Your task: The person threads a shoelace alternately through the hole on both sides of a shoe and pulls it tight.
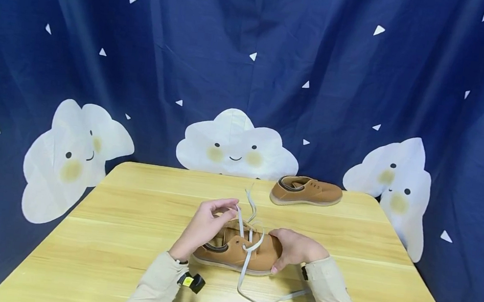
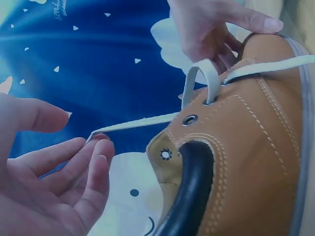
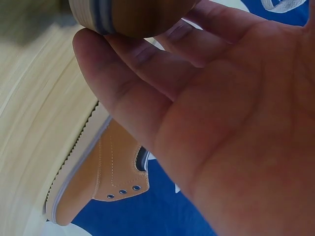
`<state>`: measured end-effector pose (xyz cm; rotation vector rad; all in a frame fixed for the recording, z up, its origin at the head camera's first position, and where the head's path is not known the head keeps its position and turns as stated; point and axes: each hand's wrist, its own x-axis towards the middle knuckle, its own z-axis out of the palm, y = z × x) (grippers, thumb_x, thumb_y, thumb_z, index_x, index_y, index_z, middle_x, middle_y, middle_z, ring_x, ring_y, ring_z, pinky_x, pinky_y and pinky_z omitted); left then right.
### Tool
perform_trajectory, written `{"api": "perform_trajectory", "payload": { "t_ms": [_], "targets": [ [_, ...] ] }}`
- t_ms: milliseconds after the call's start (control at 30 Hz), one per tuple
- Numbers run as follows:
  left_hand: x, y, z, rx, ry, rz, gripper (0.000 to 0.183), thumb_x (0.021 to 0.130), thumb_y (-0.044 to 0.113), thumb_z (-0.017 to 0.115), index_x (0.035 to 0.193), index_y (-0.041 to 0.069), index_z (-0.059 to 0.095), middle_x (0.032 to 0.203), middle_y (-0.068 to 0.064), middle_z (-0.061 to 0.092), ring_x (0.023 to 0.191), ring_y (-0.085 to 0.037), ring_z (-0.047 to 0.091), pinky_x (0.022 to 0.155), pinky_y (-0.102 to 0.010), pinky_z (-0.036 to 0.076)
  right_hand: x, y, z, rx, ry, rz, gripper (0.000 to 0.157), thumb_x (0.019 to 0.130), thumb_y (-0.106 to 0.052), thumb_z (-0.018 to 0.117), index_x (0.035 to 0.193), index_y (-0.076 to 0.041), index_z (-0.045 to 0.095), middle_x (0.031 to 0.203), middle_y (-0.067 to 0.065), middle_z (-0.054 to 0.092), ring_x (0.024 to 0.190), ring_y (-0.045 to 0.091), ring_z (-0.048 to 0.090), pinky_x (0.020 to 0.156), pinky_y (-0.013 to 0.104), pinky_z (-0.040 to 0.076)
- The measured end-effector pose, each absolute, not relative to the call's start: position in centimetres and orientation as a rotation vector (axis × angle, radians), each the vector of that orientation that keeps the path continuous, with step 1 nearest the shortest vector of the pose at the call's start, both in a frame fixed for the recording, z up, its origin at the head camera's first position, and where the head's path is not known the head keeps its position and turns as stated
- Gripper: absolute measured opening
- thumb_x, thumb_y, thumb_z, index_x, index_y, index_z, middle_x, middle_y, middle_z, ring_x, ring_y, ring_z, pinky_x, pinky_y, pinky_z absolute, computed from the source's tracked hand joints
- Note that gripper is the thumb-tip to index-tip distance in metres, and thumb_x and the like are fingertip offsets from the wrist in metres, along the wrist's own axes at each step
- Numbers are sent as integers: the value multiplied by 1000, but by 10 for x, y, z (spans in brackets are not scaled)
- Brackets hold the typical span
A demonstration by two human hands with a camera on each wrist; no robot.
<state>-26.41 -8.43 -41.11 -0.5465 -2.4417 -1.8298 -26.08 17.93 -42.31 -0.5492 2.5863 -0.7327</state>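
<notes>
Closest to me, along the near edge of the tabletop [image 1: 126, 237], a loose tail of the pale lace [image 1: 246, 269] curved from the shoe toward my right sleeve [image 1: 334, 288]. Just past it sat the brown shoe [image 1: 231, 254], around the middle of the tabletop from left to right, its long axis nearly parallel to the near edge, heel toward the left edge and toe toward the right.

My right hand [image 1: 300, 248] gripped the toe, thumb on the near side and fingers round the far side. My left hand [image 1: 205, 226] was raised over the heel end, curled fingers holding another stretch of lace, my thumb apart from it. That stretch ran straight from my fingertips to the lacing gap, which lay below them and to their right; of my two hands, the left was nearer the last bare eyelet [image 2: 190, 119] on the near flap. Which hole the stretch came from I couldn't tell.

Farther off, a second shoe [image 1: 308, 193] stood by the far edge, toward the far right corner, toe also to the right. Behind it hung the blue curtain [image 1: 248, 87].
</notes>
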Motion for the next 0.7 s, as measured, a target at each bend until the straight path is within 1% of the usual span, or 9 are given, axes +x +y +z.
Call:
{"api": "perform_trajectory", "payload": {
  "t_ms": [133,300,433,567,700],
  "targets": [
    [-262,-85,-406,-526,-2376,-1913,33,99,15,66,132,8,70,117,-9,76,103,-12,69,84,-19,56,-261,179,-423,-547,2599,-719,83,58,-10,100,131,0,62,119,6,68,113,25,63,108,51,48],
    [-260,-85,-401,-488,-2261,-1982,31,97,13,71,128,6,72,117,-14,77,101,-8,71,87,-20,58,-260,179,-423,-526,2622,-701,86,57,-12,101,133,0,62,120,6,68,115,25,63,109,50,48],
    [-258,-85,-395,-468,-2126,-2016,30,95,10,73,125,2,73,117,-19,76,99,-6,72,92,-21,58,-259,179,-422,-492,2628,-702,91,57,-12,101,137,1,59,128,9,67,121,28,62,112,50,47],
    [-254,-86,-390,-480,-2022,-2060,34,95,8,73,128,-1,70,120,-22,73,103,-5,71,95,-22,57,-258,180,-421,-490,2623,-711,96,58,-12,101,141,4,56,136,13,64,128,32,60,115,51,44],
    [-251,-89,-384,-507,-1954,-2101,39,95,4,71,134,-2,66,125,-25,70,107,-4,70,96,-21,57,-258,181,-420,-524,2612,-711,95,59,-11,100,141,5,55,136,15,65,128,33,60,115,52,44]
  ]
}}
